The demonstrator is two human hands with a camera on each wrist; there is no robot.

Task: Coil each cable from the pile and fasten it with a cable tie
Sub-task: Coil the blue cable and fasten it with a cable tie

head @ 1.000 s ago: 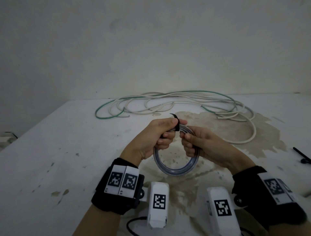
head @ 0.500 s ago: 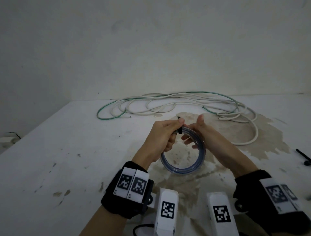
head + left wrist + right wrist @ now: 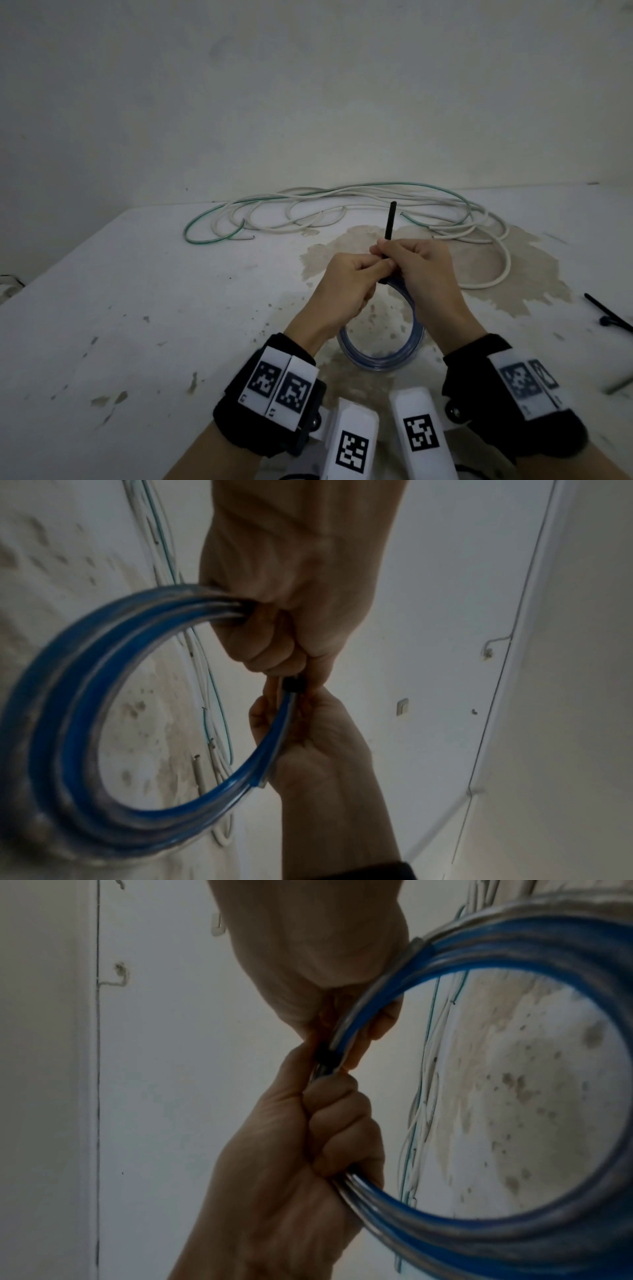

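Observation:
A blue-and-clear cable coil [image 3: 380, 359] hangs above the stained table, between my two hands. My left hand [image 3: 346, 287] grips the top of the coil in a fist. My right hand [image 3: 424, 274] pinches a black cable tie [image 3: 390, 222], whose tail sticks straight up above the knuckles. In the left wrist view the left hand [image 3: 301, 588] clasps several strands of the coil [image 3: 78, 696], and the tie head [image 3: 293, 684] sits where both hands meet. The right wrist view shows the same tie head [image 3: 325, 1056] on the coil [image 3: 514, 942].
A loose pile of white and green cables [image 3: 342, 202] lies along the far side of the white table [image 3: 137, 291], near the wall. More black cable ties [image 3: 606, 313] lie at the right edge. A brown stain spreads under the hands.
My right hand went from open beside the coil to pinching the tie. The tie's tail now stands up above the hands. Both hands have closed together at the coil's top.

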